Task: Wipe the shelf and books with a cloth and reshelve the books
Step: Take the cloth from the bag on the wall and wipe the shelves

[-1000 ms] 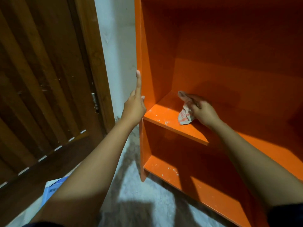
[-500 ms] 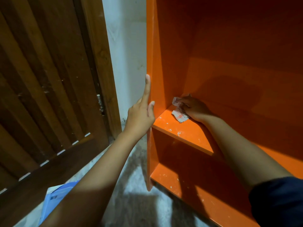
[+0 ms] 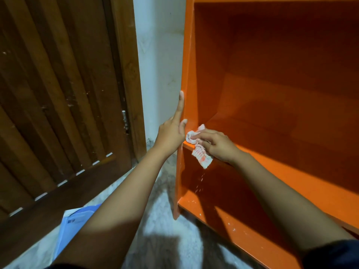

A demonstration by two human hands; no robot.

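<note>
The right hand [image 3: 217, 146] is closed around a bunched white-and-red cloth [image 3: 198, 150] and presses it at the front left corner of the middle shelf board [image 3: 291, 171], right where that board meets the orange side panel [image 3: 187, 94]. Part of the cloth hangs over the board's front lip, and pale specks show in the air and on the bottom board [image 3: 242, 232] beneath it, which I take to be dust pushed off the edge.

The left hand [image 3: 171, 133] holds nothing: it lies flat and open against the outer face of the side panel, index finger pointing to 12 o'clock, thumb hooked round the panel's front edge. It is just beside the cloth, with only the panel between them.

The relation that matters is this: the cloth sits at the far left end of the board, and the board's long axis runs away from it toward 4 o'clock, along the right forearm. All the unwiped length therefore lies on the right hand's own side, so the next stroke likely draws back toward 4 o'clock while the left hand steadies the unit.

No books stand in the shelf; a blue item [image 3: 77, 226] lies on the floor at 8 o'clock, too hidden by the left arm to identify.
</note>
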